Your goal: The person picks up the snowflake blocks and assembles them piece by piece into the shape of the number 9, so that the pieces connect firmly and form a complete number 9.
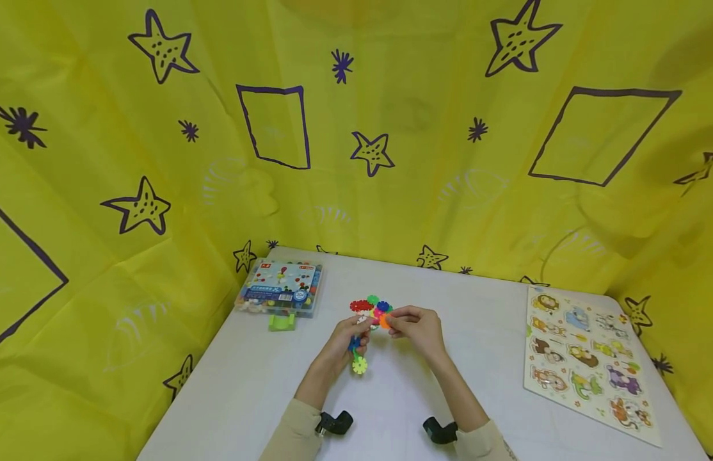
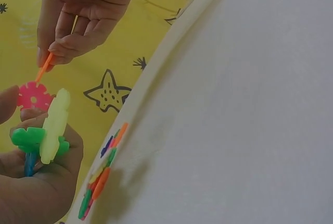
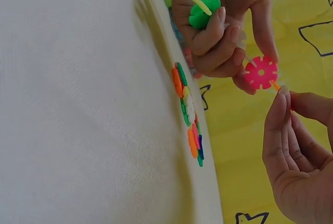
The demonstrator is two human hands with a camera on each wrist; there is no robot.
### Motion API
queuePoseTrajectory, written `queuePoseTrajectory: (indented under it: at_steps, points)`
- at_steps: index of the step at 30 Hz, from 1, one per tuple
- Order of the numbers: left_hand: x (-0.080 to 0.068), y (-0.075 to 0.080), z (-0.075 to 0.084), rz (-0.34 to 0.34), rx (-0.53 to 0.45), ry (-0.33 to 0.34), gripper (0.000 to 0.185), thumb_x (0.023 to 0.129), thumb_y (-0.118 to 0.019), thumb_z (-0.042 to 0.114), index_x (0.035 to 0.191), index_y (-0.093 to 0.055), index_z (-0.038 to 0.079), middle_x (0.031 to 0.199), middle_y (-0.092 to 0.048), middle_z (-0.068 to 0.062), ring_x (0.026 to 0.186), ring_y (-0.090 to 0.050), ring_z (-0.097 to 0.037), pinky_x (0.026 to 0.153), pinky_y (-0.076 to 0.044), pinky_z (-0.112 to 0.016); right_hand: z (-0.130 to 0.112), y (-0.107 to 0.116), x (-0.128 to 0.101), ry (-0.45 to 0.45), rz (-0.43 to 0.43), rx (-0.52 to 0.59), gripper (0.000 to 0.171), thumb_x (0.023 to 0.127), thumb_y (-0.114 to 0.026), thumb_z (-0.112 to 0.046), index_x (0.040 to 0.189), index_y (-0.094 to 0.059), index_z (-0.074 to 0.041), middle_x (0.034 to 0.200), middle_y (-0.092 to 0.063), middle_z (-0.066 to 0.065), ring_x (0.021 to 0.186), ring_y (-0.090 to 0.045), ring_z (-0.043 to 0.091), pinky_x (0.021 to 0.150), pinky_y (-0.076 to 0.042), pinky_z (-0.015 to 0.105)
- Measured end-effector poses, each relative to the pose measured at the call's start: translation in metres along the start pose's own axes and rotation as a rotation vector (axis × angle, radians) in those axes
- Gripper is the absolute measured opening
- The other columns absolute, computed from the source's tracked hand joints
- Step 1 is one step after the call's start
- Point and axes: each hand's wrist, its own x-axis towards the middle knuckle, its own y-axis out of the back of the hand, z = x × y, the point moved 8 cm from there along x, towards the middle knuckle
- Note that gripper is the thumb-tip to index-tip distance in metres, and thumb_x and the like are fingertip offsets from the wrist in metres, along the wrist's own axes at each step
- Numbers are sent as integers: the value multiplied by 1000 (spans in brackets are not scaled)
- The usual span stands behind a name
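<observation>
The person's left hand (image 1: 346, 340) is curled round a small built-up cluster of snowflake discs (image 1: 372, 312), held just above the white worktop (image 1: 258, 384) near its middle. In the left wrist view its fingers (image 2: 62, 151) are wrapped about a blue stem piece, with a green disc (image 2: 26, 137) and a pale yellow-green disc (image 2: 54, 125) slotted across it and a pink disc (image 2: 33, 96) at the far end. A further yellow-green disc (image 1: 360, 365) hangs below the hand in the head view.

The right hand (image 1: 416, 328) pinches a single orange disc (image 3: 274, 84) between thumb and fingertips, fingers closed on it edge-on. In the right wrist view its edge meets the rim of the pink disc, seemingly at one of the slots, though whether it is already seated there is hard to tell from the narrow sliver that shows.

So several discs look already joined, and the orange one appears to be mid-fitting. A row of loose discs (image 3: 188, 113) lies flat on the worktop just beside the hands, not yet joined to anything, and the parts box (image 1: 281, 288) well off to the left still holds many more. A wooden animal puzzle board (image 1: 587, 358) lies apart at the right edge
</observation>
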Motion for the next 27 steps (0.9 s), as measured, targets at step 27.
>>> queuePoseTrajectory:
  at_steps: [27]
  points:
    - [-7, -4, 1, -118, 121, -11, 14, 108, -53, 15, 111, -59, 3, 76, -47, 2, 57, -36, -9, 50, -29, -19, 6, -6, -1, 31, -54, -64, 14, 87, -82, 0, 94, -76, 11, 84, -76, 21, 69, -76, 32, 67, -63, 43]
